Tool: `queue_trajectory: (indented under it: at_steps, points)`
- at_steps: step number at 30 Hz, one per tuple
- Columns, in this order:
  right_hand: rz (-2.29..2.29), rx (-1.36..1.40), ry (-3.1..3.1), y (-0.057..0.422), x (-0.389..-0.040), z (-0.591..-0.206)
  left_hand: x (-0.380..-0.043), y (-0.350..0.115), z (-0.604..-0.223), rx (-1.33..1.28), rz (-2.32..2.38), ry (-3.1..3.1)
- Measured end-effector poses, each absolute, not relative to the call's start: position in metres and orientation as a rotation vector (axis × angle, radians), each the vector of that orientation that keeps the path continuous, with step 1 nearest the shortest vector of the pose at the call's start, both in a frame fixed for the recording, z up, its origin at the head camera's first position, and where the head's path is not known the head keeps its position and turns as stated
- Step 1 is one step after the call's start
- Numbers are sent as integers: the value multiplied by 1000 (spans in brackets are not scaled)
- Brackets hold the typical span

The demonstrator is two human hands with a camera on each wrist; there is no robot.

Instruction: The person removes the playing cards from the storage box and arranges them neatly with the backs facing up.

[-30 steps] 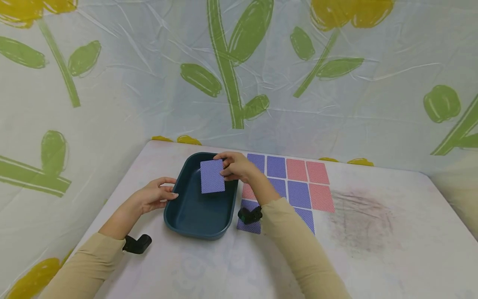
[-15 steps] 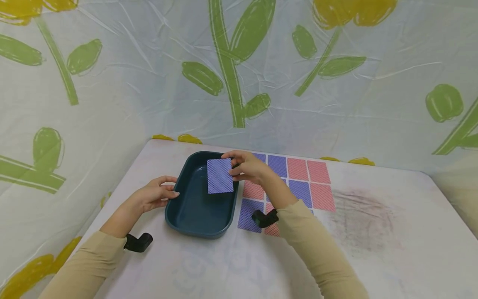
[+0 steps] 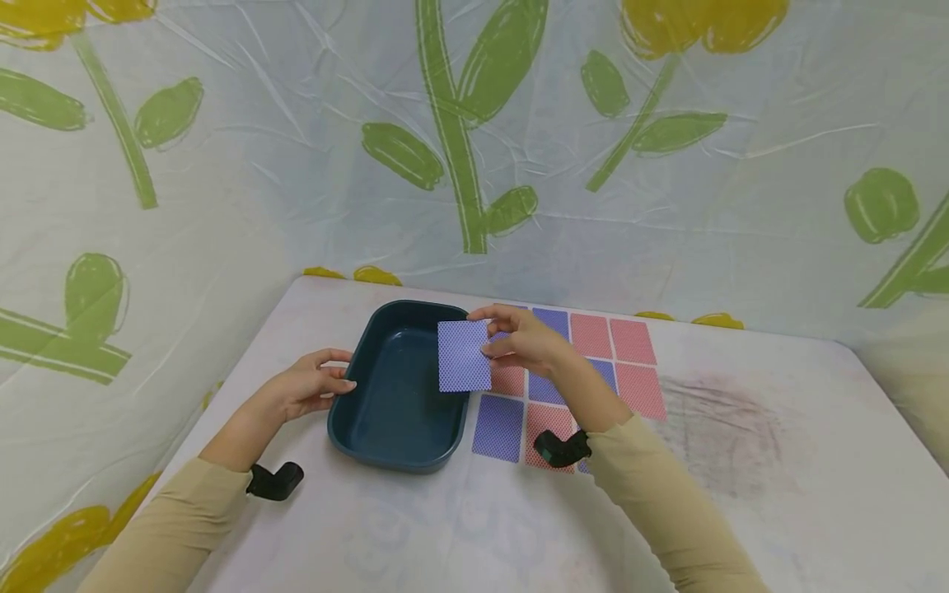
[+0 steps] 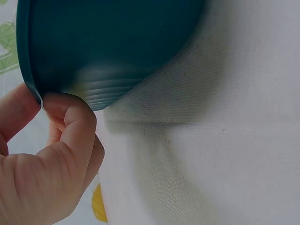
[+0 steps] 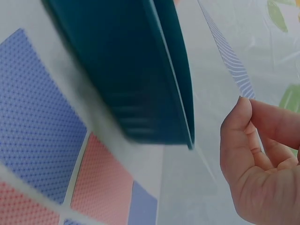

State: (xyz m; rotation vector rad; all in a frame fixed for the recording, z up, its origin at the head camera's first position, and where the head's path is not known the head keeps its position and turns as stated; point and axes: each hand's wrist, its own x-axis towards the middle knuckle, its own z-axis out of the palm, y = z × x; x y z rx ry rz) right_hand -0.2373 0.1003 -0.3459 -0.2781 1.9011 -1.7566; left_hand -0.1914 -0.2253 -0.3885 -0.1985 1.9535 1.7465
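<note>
My left hand (image 3: 307,387) pinches the left rim of a dark teal rectangular tray (image 3: 393,403) between thumb and forefinger, as the left wrist view shows up close. Between the thumb and fingers of my right hand (image 3: 526,339) is a blue-patterned playing card (image 3: 463,358), held by its right edge. That card hangs in the air over the tray's right rim, its patterned back facing me. Seen almost edge-on in the right wrist view, the same card (image 5: 229,61) is above the rim, apart from it. Its other face is hidden.
Right of the tray, cards lie face down in rows, among them a blue card (image 3: 497,428) and a red card (image 3: 591,335). My right arm covers part of them. Farther right the white tabletop (image 3: 815,445) carries a dark smudge (image 3: 722,436). A flowered sheet (image 3: 296,165) hangs behind.
My right hand has carried the blue card rightward, from above the tray's inside to over its right rim. The left hand stays at the tray's left rim.
</note>
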Motion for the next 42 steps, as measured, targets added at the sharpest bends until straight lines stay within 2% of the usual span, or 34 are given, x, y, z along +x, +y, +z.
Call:
queue_trajectory:
  at_steps: [42]
  points:
    - [-1736,-178,1934,249,-189,-381,-191,-228,-388,-178,1780,1905]
